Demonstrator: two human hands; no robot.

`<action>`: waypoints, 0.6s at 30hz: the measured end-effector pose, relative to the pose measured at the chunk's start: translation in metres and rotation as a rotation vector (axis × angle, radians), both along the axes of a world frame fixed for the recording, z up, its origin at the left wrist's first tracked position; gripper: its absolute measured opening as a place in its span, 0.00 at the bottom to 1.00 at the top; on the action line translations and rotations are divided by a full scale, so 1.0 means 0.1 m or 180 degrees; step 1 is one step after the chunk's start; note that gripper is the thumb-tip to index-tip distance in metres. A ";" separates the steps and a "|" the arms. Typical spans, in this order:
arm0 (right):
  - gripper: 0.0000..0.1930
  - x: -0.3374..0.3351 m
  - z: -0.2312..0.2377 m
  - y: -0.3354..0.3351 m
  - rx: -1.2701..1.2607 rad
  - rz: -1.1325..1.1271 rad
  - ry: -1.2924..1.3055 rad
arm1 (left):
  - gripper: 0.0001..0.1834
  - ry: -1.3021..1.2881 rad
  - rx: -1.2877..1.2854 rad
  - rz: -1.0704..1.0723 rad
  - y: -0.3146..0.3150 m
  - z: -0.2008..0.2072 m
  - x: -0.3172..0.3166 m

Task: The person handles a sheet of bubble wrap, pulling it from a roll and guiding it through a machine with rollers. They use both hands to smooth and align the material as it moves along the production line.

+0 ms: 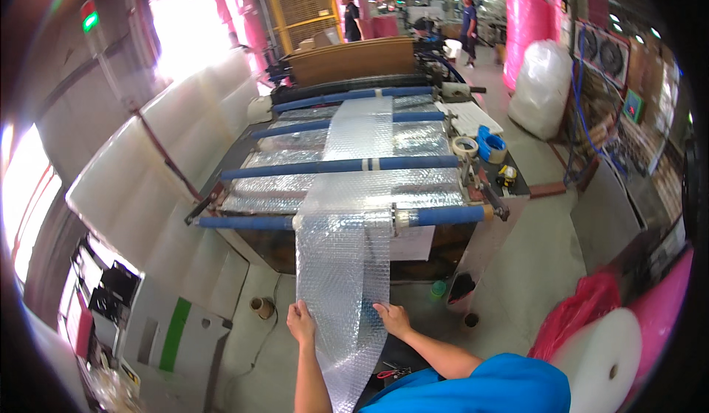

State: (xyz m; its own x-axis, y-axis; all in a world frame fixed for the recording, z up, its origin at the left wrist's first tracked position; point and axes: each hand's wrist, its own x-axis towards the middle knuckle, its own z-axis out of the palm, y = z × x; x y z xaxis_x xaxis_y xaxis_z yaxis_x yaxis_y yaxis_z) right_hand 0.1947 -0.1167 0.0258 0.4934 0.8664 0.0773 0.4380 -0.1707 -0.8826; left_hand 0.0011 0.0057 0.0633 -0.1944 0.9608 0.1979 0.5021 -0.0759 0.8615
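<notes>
A long strip of clear bubble wrap runs down from the machine over its blue rollers and hangs toward me. My left hand is closed on the strip's left edge. On the opposite edge, my right hand grips the wrap between thumb and fingers. Below my hands the strip continues down to the bottom of the view, past my blue shirt. Where the wrap crosses the front roller, it lies between a white collar on the left and a metal one on the right.
On the machine's right side sit tape rolls, a blue tape dispenser and a yellow-black tape measure. A grey cabinet stands at lower left. White and pink rolls lie at lower right. Two people are in the background.
</notes>
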 end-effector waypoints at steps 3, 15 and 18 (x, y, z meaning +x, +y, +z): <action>0.21 -0.03 0.03 0.00 0.0162 -0.0018 0.0054 | 0.17 -0.0072 -0.0365 -0.0107 -0.12 0.25 0.02; 0.20 0.34 -0.06 0.18 0.0324 0.0126 -0.0046 | 0.25 0.0381 -0.0842 -0.0617 0.07 0.21 0.15; 0.21 0.67 0.07 0.44 0.0314 0.0442 0.0056 | 0.26 0.0524 -0.0699 -0.0670 0.29 0.41 0.33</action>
